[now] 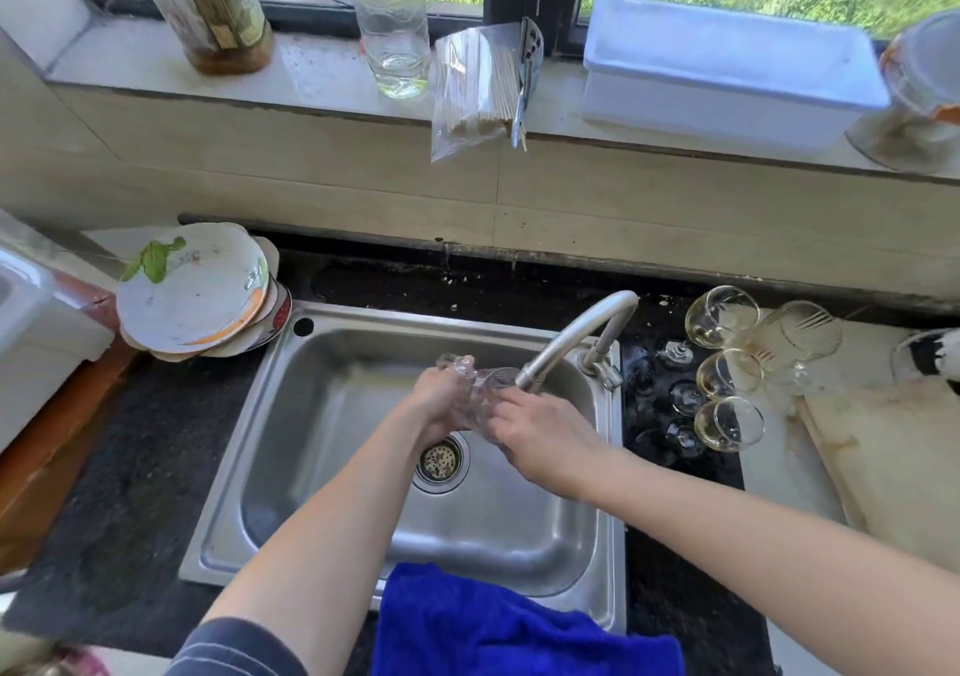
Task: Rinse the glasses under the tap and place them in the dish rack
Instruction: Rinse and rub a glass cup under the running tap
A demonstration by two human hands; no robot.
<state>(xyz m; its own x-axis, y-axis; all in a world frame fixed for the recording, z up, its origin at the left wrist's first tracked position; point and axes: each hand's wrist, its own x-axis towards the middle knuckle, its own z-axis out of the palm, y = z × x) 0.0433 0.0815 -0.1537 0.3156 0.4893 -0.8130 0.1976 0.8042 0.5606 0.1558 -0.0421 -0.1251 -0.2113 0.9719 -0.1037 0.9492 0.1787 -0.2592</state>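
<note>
A clear glass (480,389) lies sideways over the steel sink (343,363), right under the spout of the curved tap (576,335). My left hand (441,400) grips its left end. My right hand (540,436) holds its right end, fingers at the rim. Splashing water blurs the glass. Several more stemmed glasses (727,368) lie on their sides on the dark counter right of the sink. No dish rack is in view.
Stacked dirty plates (197,290) sit at the sink's back left corner. A blue cloth (519,628) hangs over the sink's front rim. A worn cutting board (883,462) lies at the right. Bottles (395,20), a skewer bag and a white box (727,72) stand on the windowsill.
</note>
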